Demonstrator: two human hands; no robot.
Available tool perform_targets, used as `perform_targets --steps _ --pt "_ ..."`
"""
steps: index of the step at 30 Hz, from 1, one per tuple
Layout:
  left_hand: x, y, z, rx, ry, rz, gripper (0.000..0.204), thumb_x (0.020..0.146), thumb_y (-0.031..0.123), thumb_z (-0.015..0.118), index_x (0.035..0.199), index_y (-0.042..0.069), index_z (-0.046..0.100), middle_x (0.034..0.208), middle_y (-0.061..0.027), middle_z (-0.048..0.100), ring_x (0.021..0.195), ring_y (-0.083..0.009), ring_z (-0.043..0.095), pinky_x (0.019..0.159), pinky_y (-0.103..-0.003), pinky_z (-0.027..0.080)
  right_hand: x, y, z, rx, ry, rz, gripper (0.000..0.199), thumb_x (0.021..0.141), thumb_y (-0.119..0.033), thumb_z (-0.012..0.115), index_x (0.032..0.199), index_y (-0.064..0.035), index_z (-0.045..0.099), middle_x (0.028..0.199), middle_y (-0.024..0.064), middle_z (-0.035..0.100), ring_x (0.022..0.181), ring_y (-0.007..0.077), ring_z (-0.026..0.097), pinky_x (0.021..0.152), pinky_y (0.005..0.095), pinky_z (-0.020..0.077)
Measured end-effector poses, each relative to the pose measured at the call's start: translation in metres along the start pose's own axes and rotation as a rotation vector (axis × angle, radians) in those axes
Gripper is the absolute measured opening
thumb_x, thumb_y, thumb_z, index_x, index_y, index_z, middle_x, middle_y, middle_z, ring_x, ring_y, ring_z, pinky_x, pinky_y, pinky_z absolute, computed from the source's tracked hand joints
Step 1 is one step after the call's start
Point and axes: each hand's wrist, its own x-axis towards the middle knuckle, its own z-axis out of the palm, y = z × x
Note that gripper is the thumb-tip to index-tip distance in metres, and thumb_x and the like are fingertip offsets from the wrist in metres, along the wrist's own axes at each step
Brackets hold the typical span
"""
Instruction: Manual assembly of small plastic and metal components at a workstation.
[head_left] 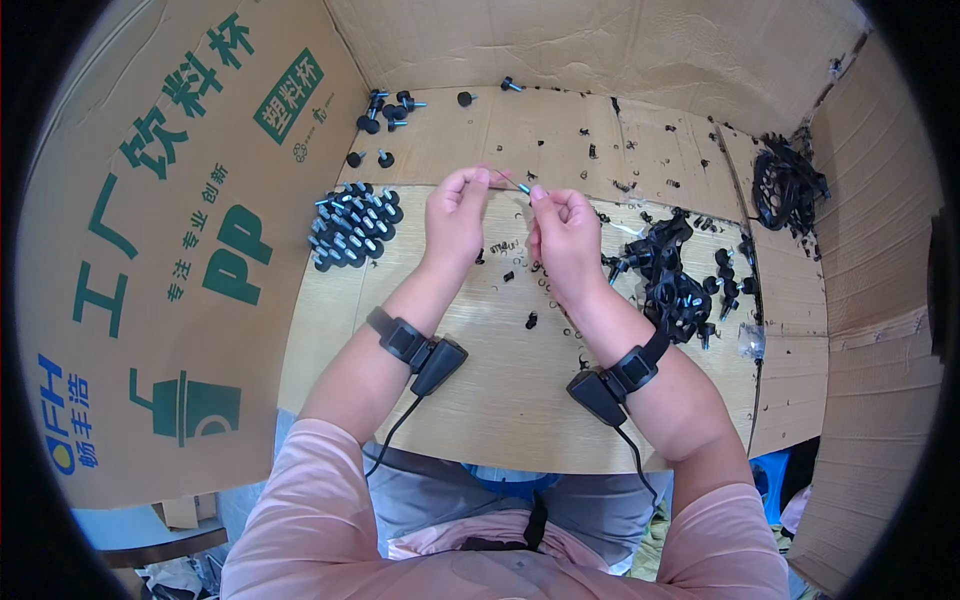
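Above the middle of the board, both hands are raised close together with their fingertips almost meeting. My right hand (566,235) pinches a small part with a bluish metal shank (524,189), like the threaded studs lying around; its other end is hidden by the fingers. From the pinched fingers of my left hand (460,215) a thin sliver (508,179) reaches toward that shank; its kind is too small to make out. To the left stand black-headed screws (352,228) in a tight group, shanks up. At the right lies a tangled heap of black rubbery parts and black-headed screws (675,280).
Cardboard walls (180,250) enclose the wooden board (460,400) on the left, back and right. Loose black-headed screws (385,110) lie at the back left. Black scraps (531,320) are scattered over the board. A black coiled bundle (785,185) sits at the far right.
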Motion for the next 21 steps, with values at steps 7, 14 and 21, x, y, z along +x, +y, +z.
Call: perform_targets --steps 7,14,21 --pt "0.005 -0.002 -0.003 -0.096 0.093 -0.035 0.021 0.099 0.016 0.049 0.097 -0.002 0.060 0.104 -0.0130 0.068 0.094 -0.0134 0.061 0.088 -0.027 0.045 0.001 0.001 0.001 0.036 0.019 -0.020 0.029 0.096 -0.027 0.056 0.101 0.0003 0.049 0.079 0.0043 0.056 0.056 0.0072 0.051 0.046 0.0216 0.0437" --pt "0.010 0.000 -0.008 -0.158 0.224 -0.036 0.021 0.100 0.018 0.048 0.096 0.001 0.058 0.106 -0.0132 0.068 0.099 -0.0140 0.059 0.087 -0.028 0.044 0.003 0.005 0.000 0.026 0.040 -0.096 0.036 0.096 -0.026 0.056 0.115 0.0024 0.044 0.084 0.0070 0.056 0.059 0.0080 0.051 0.050 0.0226 0.0471" --pt "0.012 -0.004 -0.014 -0.323 0.304 -0.092 0.018 0.100 0.019 0.047 0.097 0.003 0.054 0.105 -0.0121 0.063 0.101 -0.0168 0.059 0.083 -0.033 0.050 0.001 0.005 -0.003 0.015 0.011 -0.113 0.031 0.096 -0.022 0.055 0.118 -0.0014 0.047 0.082 0.0047 0.056 0.059 0.0063 0.049 0.051 0.0211 0.0439"
